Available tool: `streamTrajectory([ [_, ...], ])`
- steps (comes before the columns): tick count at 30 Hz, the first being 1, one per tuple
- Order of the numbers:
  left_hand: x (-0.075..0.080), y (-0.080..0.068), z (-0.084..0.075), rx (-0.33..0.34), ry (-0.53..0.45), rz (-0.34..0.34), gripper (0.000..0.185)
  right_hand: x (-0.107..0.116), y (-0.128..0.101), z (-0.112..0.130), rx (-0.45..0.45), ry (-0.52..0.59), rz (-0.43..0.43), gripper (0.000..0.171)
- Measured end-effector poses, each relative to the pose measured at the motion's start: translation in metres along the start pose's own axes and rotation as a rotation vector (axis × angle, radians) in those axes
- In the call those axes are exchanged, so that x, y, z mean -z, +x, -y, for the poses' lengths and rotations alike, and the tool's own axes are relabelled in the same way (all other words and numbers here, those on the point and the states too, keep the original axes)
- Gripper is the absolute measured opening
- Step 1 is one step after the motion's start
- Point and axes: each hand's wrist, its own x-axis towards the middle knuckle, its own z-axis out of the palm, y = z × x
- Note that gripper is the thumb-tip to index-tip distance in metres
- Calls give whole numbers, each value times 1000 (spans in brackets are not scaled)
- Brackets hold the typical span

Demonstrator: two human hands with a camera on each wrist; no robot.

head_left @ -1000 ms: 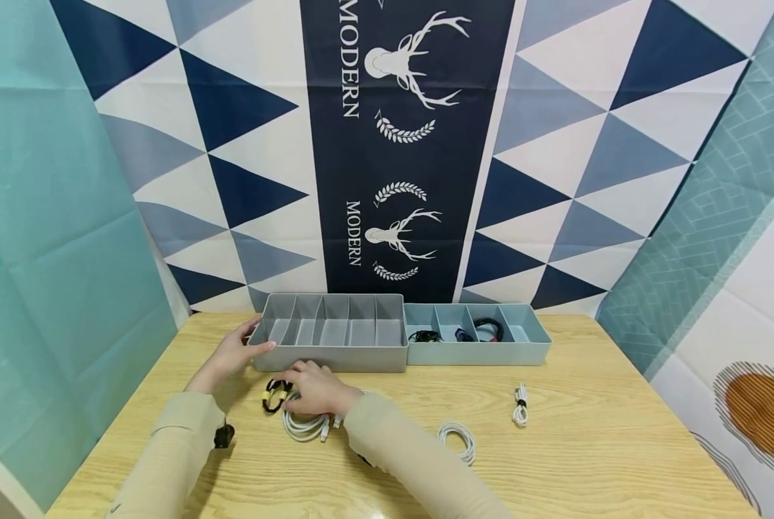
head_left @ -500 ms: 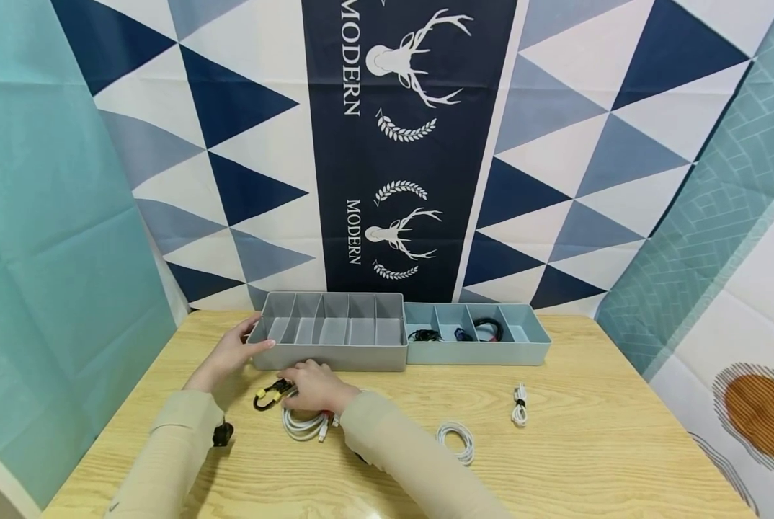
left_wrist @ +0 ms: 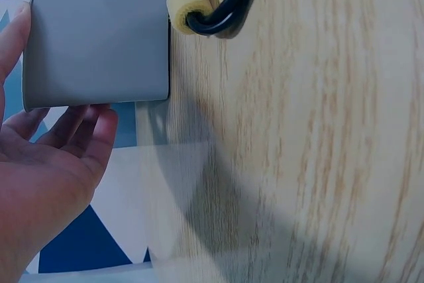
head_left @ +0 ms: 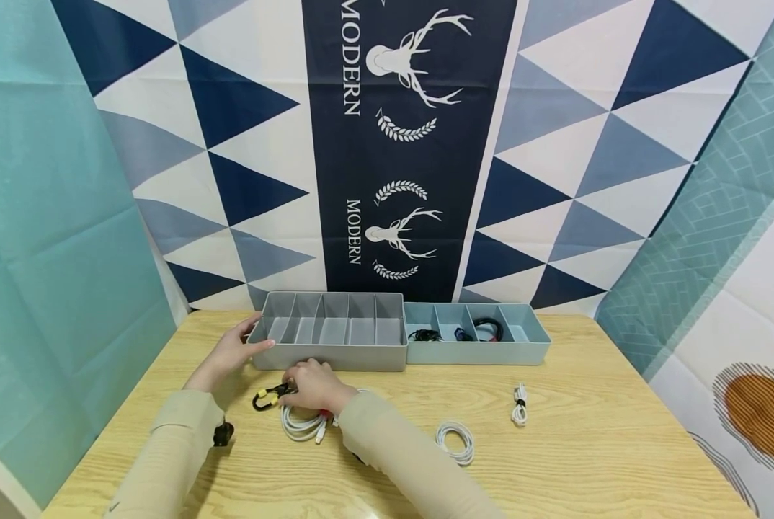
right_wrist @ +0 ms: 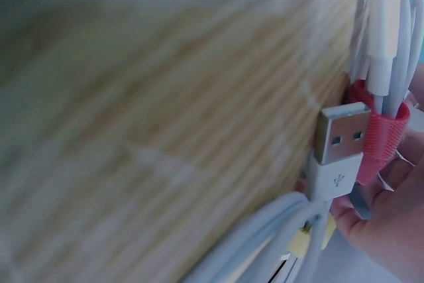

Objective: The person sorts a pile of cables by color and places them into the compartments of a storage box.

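Observation:
My left hand grips the left end of a grey compartment box, thumb on its front wall and fingers round the end, as the left wrist view also shows. My right hand is low over the table and pinches a bundled black cable with yellow ties. Right beside and partly under this hand is a coiled white USB cable. Its red strap and USB plug appear close to the fingers in the right wrist view. My palm hides part of both cables.
A pale blue compartment box adjoins the grey one, with dark cables in several compartments. On the wooden table lie another white cable coil and a small white cable bundle. A patterned cloth hangs behind.
The black cable has turned and now lies flatter, its loop pointing left. My right hand has shifted very slightly, and the white USB cable beside it a little left. The left hand stays put.

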Motion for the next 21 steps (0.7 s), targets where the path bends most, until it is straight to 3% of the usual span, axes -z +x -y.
streamTrajectory([
  [10,-1,2,0,-8,17,1,80,1,1,-1,7,19,-26,42],
  [21,-1,1,0,-14,24,-6,82,6,-4,-11,98,35,-115,42],
])
